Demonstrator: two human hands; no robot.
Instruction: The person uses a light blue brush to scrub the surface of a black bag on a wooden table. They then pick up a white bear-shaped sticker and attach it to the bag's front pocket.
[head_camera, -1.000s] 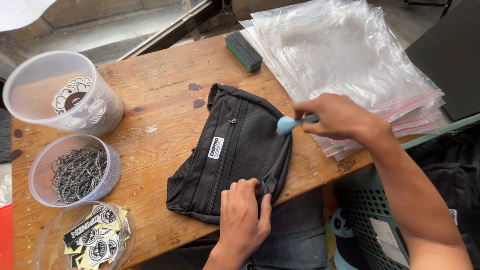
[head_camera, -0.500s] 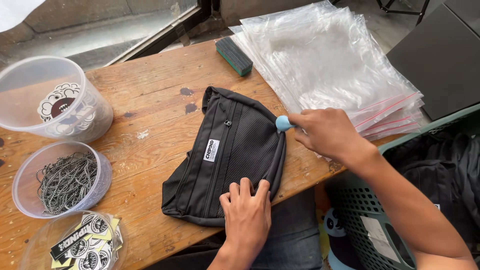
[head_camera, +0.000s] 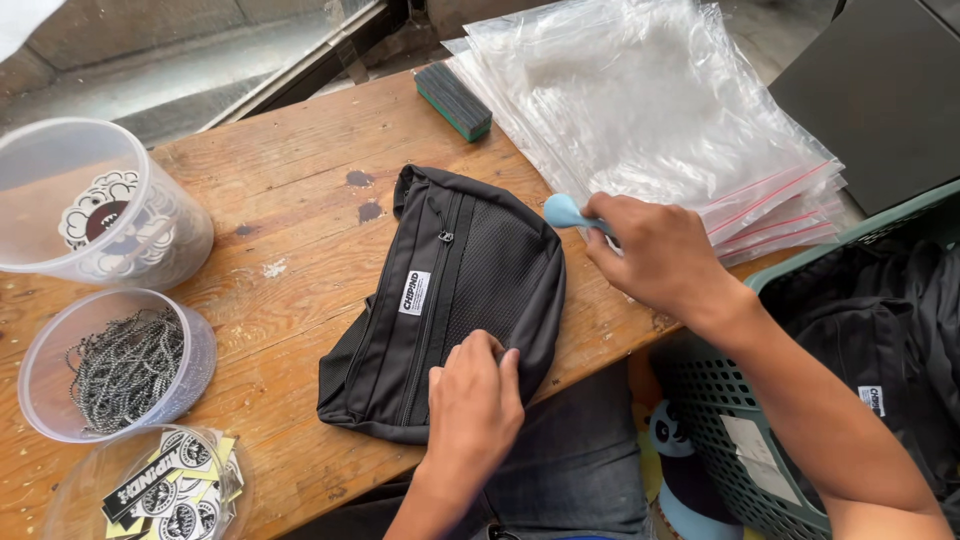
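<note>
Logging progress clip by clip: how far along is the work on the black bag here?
Done: the black waist bag lies flat on the wooden table, zips closed. In hand: the left hand presses its lower edge while the right hand holds a light blue tool at its right edge. Left: the bag is not yet in a clear zip bag; more black bags sit in the green basket.
</note>
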